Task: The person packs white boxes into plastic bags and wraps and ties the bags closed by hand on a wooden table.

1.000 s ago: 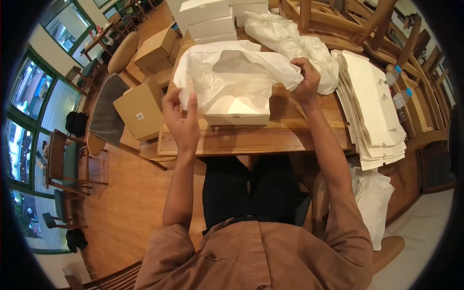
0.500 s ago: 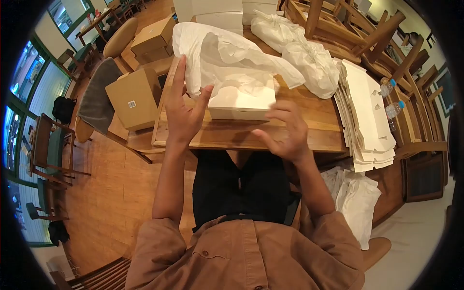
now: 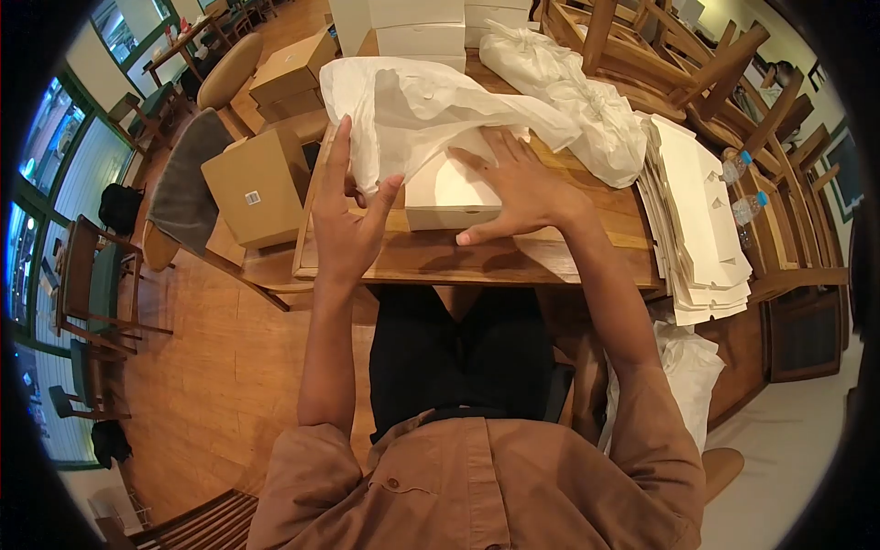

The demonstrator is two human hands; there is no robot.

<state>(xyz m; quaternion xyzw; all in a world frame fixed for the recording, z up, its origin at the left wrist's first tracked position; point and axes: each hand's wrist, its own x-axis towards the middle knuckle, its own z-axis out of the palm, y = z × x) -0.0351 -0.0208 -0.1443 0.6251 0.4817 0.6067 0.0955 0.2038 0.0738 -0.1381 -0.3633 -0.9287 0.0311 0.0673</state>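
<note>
A small white carton (image 3: 449,188) sits near the front edge of the wooden table (image 3: 422,261), its back part inside a white plastic bag (image 3: 403,101). My left hand (image 3: 350,206) is upright at the bag's left side, fingers apart, touching or nearly touching the plastic. Spread over the carton's right side is my right hand (image 3: 522,188), its thumb at the front face and its fingers on or just above the top and the bag's edge. The carton's right end is hidden by that hand.
Behind stand stacked white boxes (image 3: 417,37) and tied white bags (image 3: 587,101). Flat white cartons (image 3: 692,220) lie at the table's right, beside bottles (image 3: 747,206) and upturned chairs (image 3: 642,55). Brown boxes (image 3: 257,188) are at the left. A white bag (image 3: 687,376) hangs lower right.
My right hand let go of the bag's right edge, came down, then moved onto the carton's right side. My left hand opened flatter beside the bag. The bag's opening has sunk lower over the carton.
</note>
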